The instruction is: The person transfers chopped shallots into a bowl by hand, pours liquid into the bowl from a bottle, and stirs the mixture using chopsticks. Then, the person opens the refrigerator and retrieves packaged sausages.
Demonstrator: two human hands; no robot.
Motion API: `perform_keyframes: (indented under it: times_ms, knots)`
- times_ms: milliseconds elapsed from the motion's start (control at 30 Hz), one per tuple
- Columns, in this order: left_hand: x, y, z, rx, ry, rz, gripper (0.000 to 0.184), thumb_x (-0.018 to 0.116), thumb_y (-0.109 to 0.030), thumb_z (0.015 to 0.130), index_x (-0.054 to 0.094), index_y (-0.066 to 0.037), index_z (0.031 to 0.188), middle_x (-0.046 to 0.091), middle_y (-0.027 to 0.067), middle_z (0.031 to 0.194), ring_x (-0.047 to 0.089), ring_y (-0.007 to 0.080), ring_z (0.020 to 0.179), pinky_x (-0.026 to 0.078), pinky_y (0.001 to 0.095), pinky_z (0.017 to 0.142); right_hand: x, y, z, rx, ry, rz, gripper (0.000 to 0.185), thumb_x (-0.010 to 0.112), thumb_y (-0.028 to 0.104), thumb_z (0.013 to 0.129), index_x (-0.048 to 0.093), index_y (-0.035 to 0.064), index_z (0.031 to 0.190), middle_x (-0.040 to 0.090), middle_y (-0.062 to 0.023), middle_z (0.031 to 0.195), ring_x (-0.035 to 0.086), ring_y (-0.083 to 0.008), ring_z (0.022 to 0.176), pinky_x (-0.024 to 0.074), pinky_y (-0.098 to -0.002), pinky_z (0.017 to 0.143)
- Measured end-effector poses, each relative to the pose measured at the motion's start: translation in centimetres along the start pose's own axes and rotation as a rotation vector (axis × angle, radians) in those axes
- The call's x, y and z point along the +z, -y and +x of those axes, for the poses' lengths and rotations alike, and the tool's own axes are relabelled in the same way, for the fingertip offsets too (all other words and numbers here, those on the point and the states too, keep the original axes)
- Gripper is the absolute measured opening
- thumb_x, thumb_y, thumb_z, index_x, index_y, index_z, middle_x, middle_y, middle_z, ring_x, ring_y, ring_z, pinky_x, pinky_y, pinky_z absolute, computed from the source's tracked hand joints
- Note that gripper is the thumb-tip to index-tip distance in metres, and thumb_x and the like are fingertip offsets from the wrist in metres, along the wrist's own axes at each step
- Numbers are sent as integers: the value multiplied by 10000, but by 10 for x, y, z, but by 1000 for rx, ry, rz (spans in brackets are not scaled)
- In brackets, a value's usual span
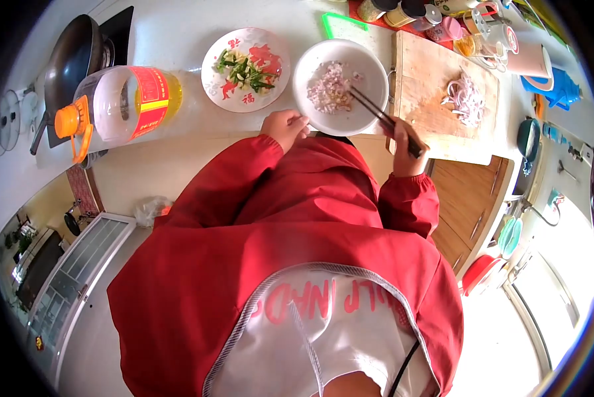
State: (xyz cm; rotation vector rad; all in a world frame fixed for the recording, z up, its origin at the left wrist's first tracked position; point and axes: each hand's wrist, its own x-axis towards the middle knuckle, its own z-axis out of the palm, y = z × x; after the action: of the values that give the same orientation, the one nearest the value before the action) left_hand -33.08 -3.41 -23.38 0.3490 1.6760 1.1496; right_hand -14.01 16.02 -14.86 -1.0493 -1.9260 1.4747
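A white bowl (305,58) on the counter holds chopped, pale purple onion (328,89). My right hand (408,149) is closed around a pair of dark chopsticks (375,109), whose tips reach into the onion. At the bowl's near left rim, my left hand (286,130) is closed with its fingertips pinching the edge. Left of the bowl sits a patterned plate (211,86) with chopped green pieces and paler bits (247,71). To the right, sliced onion (466,99) lies on a wooden cutting board (423,73).
A large oil bottle (128,102) with an orange cap stands on the left, near a black wok (72,56). Several seasoning jars (446,30) line the back right. A green-edged item (343,25) lies behind the bowl. Wooden cabinet doors (466,198) are below the board.
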Motion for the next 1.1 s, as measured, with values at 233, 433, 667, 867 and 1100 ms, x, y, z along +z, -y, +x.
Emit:
perform_keyframes:
  times_ms: [233,433,667,867,1100]
  knots:
    - [-3,-3,1,-40,21,28,231,573,-177,977,658,37,958,711,71,841,643,98,698,515,231,659,12,18,-7,45,284,43,214,538,53,977,646,-93,1091,716,-151,949,699,-174,895,556,-281,809]
    - [-3,-3,1,-44,31,14,223,568,-172,980,657,31,962,711,73,844,644,97,708,513,231,660,8,8,16,-15,-6,139,183,545,22,968,633,-85,1088,709,-150,960,699,-187,902,557,-291,826]
    - [-2,0,2,27,-4,-3,230,594,-170,938,671,43,896,719,83,769,655,112,642,502,244,614,7,3,19,138,73,143,183,608,79,949,669,-75,1026,719,-118,899,695,-156,866,537,-256,779]
    - [-3,-2,2,-2,5,-7,234,597,-178,937,669,42,903,720,83,775,654,108,643,503,240,619,21,5,18,42,139,21,199,618,76,936,671,-86,1038,717,-122,865,687,-137,826,536,-249,770]
    - [-5,-7,0,9,9,47,250,593,-199,938,668,37,905,723,80,785,653,108,644,505,248,628,-7,34,-5,79,-137,-20,195,567,63,955,661,-105,984,714,-143,848,705,-179,749,566,-280,687]
